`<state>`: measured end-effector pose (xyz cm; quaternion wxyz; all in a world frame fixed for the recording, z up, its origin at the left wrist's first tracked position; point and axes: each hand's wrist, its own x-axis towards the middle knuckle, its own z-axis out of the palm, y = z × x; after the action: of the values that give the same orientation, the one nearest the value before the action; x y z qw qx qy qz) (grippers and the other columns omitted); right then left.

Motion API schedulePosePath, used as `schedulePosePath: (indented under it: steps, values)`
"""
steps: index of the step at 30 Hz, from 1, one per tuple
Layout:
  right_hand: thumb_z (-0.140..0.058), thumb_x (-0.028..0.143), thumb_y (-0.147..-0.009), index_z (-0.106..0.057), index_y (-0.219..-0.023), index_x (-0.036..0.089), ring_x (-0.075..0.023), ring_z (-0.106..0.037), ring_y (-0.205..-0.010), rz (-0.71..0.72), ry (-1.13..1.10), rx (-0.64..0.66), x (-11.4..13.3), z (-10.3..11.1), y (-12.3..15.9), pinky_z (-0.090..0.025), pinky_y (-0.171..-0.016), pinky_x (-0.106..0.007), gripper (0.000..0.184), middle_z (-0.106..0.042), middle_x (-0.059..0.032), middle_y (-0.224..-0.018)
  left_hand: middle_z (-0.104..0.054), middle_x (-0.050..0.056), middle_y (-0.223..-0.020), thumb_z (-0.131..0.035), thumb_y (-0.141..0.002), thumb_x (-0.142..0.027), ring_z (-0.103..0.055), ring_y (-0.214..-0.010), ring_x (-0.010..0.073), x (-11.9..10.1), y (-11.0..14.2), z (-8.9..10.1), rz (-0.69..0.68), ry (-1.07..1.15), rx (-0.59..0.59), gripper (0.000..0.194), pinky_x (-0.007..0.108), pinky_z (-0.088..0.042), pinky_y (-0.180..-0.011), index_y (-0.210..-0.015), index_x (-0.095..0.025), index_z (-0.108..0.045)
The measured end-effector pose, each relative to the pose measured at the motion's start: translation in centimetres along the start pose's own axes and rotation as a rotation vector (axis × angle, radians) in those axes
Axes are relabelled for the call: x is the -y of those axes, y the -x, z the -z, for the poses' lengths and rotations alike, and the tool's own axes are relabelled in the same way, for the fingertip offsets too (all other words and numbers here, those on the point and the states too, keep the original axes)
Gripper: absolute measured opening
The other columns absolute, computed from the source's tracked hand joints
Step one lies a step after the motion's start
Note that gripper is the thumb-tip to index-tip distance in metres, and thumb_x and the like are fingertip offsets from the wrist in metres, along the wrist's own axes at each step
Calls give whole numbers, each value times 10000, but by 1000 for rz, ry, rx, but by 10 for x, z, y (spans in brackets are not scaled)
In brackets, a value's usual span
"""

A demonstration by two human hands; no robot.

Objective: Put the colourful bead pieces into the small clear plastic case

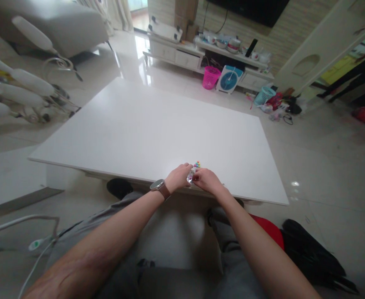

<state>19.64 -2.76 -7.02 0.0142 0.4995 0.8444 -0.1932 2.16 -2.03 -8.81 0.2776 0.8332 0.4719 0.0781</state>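
Note:
Near the front edge of the white table (pixel 157 124), my left hand (pixel 178 177) has its fingers closed around the side of a small clear plastic container (pixel 190 176). A watch with a brown strap (pixel 160 188) is on that wrist. My right hand (pixel 206 180) meets the container from the other side, its fingertips pinched together at it; whatever they pinch is too small to make out. Just beyond the fingers lies a little cluster of bright coloured pieces (pixel 197 164), in yellow, blue, pink and orange.
On the left stand white padded chair-like pieces (pixel 33 83) and a grey sofa (pixel 51 25). Along the far wall are a TV cabinet (pixel 185 58), a pink basket (pixel 211 78) and a blue fan (pixel 229 79). A person's legs (pixel 350 79) show far right.

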Motion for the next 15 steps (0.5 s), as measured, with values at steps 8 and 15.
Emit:
schedulePosePath:
  steps: [8, 15]
  values:
    - [-653, 212, -877, -789, -882, 202, -171, -659, -885, 0, -22, 44, -2, 0, -8, -449, -788, -238, 136, -746, -66, -975, -613, 92, -1176, -828, -697, -182, -601, -1097, 247, -1, 2, 2, -24, 4, -8, 536, 352, -501, -947, -1164, -182, -565]
    - [-612, 221, -887, -784, -897, 182, -198, -658, -878, -49, 26, 111, -5, 6, -3, -443, -780, -246, 177, -755, -92, -934, -611, 79, -1148, -790, -722, -189, -616, -1054, 242, 1, 1, -1, -37, 18, -44, 480, 354, -515, -922, -1148, -206, -570]
